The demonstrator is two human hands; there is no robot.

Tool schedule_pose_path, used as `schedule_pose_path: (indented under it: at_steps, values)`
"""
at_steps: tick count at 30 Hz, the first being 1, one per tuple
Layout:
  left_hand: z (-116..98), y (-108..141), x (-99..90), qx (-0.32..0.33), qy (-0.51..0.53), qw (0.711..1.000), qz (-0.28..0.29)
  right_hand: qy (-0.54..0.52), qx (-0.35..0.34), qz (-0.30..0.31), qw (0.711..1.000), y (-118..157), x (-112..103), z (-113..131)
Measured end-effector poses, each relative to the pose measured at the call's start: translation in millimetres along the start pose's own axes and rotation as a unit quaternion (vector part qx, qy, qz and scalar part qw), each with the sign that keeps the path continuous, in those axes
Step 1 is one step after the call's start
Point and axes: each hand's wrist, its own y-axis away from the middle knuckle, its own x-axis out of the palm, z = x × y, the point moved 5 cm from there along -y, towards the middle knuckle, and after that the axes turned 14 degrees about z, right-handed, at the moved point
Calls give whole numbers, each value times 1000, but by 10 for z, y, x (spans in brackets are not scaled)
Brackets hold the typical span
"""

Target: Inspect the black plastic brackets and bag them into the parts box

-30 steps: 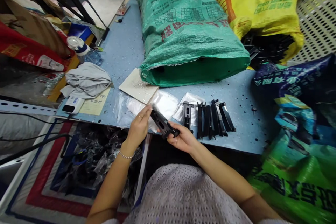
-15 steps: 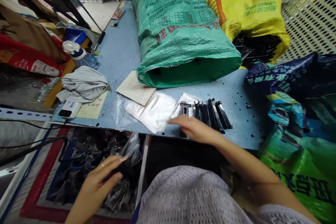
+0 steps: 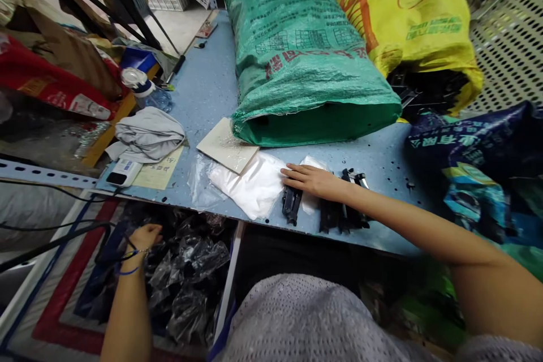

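My right hand (image 3: 314, 181) lies with its fingers stretched out over black plastic parts (image 3: 292, 203) and a small clear bag (image 3: 314, 163) near the table's front edge. More black parts (image 3: 345, 215) sit under and beside my right wrist. My left hand (image 3: 145, 237) is below the table at the left, its fingers curled in, above a bin of clear bags holding dark items (image 3: 190, 266); whatever it may hold is hidden. White plastic bags (image 3: 254, 186) lie left of my right hand, partly under a beige square board (image 3: 228, 146).
A green woven sack (image 3: 314, 68) gapes open on the blue table (image 3: 199, 90). Behind it at the right stands a yellow sack (image 3: 424, 22) of black parts. A grey cloth (image 3: 148, 134), white device (image 3: 124, 173) and bottle (image 3: 146, 90) are at the left.
My left hand has moved left and up over the bin, and its fingers have curled; the clear bag by it is gone from it. My right hand has flattened over the black parts, which have shifted.
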Motion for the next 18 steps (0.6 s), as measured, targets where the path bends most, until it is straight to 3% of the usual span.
schedule_pose_path:
  at_steps: [2, 4, 6, 8, 11, 13, 14, 16, 18]
  values:
    - [-359, 185, 279, 59, 35, 992, 109, 33, -10, 11, 999, -25, -6, -44]
    - [-931, 453, 653, 177, 68, 963, 193, 44, -32, 17, 998, -10, -60, -83]
    - [-1583, 690, 976, 315, 83, 936, 132, 26, -30, 15, 999, 63, -156, -135]
    - [-2135, 831, 1268, 418, 40, 907, 1, -28, 21, -4, 999, 191, -268, -202]
    - [-2552, 745, 1592, 443, -34, 891, -94, -190, 141, -65, 969, 414, -371, -222]
    - [-2579, 555, 1610, 429, 8, 900, -77, -373, 183, -116, 902, 475, -337, -118]
    - [-2551, 450, 1581, 420, 55, 905, -43, -480, 179, -138, 848, 446, -285, -28]
    - [-2476, 269, 1520, 389, 163, 905, 61, -679, 131, -165, 703, 263, -136, 200]
    - [-2429, 186, 1476, 360, 250, 886, 153, -811, 76, -172, 554, -18, 28, 422]
